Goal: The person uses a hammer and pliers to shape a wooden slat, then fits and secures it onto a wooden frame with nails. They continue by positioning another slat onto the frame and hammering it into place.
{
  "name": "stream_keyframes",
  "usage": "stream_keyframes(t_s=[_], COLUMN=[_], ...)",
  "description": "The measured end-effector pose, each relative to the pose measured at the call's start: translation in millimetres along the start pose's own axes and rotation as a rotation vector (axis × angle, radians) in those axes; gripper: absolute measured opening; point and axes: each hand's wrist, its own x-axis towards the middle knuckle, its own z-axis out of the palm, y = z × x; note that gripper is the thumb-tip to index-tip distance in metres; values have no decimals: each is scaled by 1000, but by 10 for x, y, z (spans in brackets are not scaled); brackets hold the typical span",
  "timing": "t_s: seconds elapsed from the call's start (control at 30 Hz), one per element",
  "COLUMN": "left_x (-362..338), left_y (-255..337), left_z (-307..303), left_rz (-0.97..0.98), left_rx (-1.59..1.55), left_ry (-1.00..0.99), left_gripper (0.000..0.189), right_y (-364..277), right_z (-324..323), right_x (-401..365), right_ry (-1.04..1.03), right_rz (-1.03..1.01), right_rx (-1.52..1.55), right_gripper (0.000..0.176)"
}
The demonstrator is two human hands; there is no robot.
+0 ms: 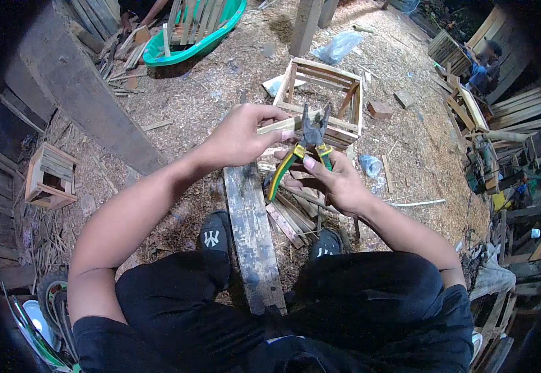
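My left hand (244,132) pinches a thin strip of wood (280,126) between thumb and fingers, above the far end of the worn plank (249,230). Close beside it, my right hand (339,181) holds a pair of pliers (312,135) by its green and yellow handles. The pliers point away from me with their jaws spread, overlapping the end of the strip in this view. Just beyond both hands, a wooden frame box (360,102) stands on the ground.
The plank runs between my feet, with a pile of wood strips (292,217) to its right. A slanted post (84,81) rises at left, near a small wooden box (51,175). A green basin (177,56) holds slats at the back. People sit at far left and right.
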Motion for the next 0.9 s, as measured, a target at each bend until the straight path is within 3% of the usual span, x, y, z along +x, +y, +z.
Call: stream_keyframes(t_s=[0.13,0.23,0.9], left_x=[3,-9,-9], left_y=[-2,19,-10], left_z=[-11,-9,9], left_rz=[23,28,9], left_rx=[5,10,21], left_ry=[-7,13,1], left_gripper=[29,29,26], right_y=[-35,-72,61], right_z=[4,-15,-87], right_x=[-3,-21,0], right_ry=[8,-9,5], right_rz=[-27,51,-53], right_rx=[49,-102,-59], right_gripper=[42,46,36])
